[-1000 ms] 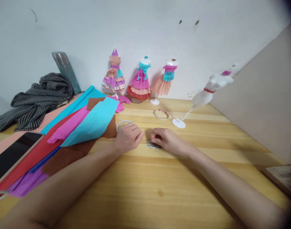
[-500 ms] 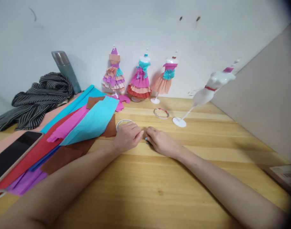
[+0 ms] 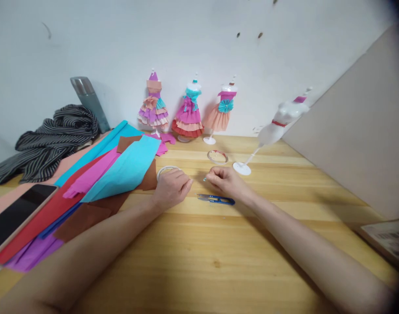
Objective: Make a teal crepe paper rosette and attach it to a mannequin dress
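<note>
My left hand (image 3: 171, 188) rests curled on the wooden table (image 3: 199, 257), its fingers pressed together over a white tape ring (image 3: 165, 170). My right hand (image 3: 225, 182) hovers just to the right, fingertips pinched on a tiny blue-green piece too small to name. Blue thread snips (image 3: 216, 199) lie on the table below my right hand, not held. A bare white mannequin (image 3: 278, 124) on a stand tilts at the right.
Sheets of coloured crepe paper (image 3: 121, 170) spread at the left, with a phone (image 3: 12, 216) on them. Three dressed mannequins (image 3: 188, 111) stand by the wall. A second tape ring (image 3: 217, 156), a striped cloth (image 3: 49, 139), a metal flask (image 3: 88, 102) and a board (image 3: 359, 131) at right.
My right hand lifted off the snips and moved up and slightly right with a small piece pinched; the snips now lie uncovered. My left hand barely shifted.
</note>
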`<state>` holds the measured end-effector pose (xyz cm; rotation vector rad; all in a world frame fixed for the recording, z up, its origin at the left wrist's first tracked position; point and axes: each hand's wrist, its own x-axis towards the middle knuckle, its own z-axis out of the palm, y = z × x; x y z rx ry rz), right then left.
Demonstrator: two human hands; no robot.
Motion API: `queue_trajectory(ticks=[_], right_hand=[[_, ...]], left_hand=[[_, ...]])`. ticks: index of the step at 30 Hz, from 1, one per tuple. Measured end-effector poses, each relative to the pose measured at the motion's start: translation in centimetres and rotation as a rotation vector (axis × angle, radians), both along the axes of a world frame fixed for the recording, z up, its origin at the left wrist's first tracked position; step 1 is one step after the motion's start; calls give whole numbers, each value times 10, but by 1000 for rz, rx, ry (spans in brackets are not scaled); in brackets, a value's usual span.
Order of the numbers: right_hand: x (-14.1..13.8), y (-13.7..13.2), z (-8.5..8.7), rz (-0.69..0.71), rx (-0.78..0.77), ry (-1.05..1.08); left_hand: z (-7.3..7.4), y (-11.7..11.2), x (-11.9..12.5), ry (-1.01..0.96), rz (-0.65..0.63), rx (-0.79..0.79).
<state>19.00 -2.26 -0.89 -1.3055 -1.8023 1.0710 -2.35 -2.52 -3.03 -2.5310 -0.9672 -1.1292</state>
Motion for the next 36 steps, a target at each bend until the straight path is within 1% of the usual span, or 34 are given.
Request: queue_trajectory(ticks=[3, 6, 9, 12, 16, 19, 21, 24, 25, 27, 29, 30, 32, 33, 36], right_hand=[[11, 8, -1, -26, -176, 38], [19, 14, 2, -64, -235, 78], [22, 16, 7, -70, -261, 106], [23, 16, 9, -63, -181, 98], [28, 19, 7, -58, 73, 19], [31, 21, 6, -89, 263, -165], [32, 22, 6, -136, 325, -354], [33, 21, 9, -156, 322, -587], [34, 20, 10, -128, 303, -638], [38, 17, 15, -16, 251, -691], [43, 14, 21, 84, 224, -695], [45, 13, 24, 100, 223, -696], [50, 13, 31, 62, 224, -713], [52, 14, 33, 32, 216, -724], [65, 20, 37, -48, 169, -743]], left_hand=[[0, 0, 0, -7, -8, 1], [1, 0, 1, -24, -15, 22], [1, 0, 1, -24, -10, 36], [1, -1, 0, -9, -10, 31], [0, -1, 0, 12, -19, 29], [1, -1, 0, 21, -12, 26], [1, -1, -1, 19, -2, 12], [-1, 0, -2, -4, 22, -10], [-2, 1, -4, -10, 34, -20], [-4, 4, -7, -7, 55, -46], [-3, 7, -11, 1, 64, -60], [0, 9, -13, 1, 67, -55], [8, 12, -19, -6, 93, -26], [13, 14, -22, -6, 128, -24], [28, 22, -34, -50, 330, -51]])
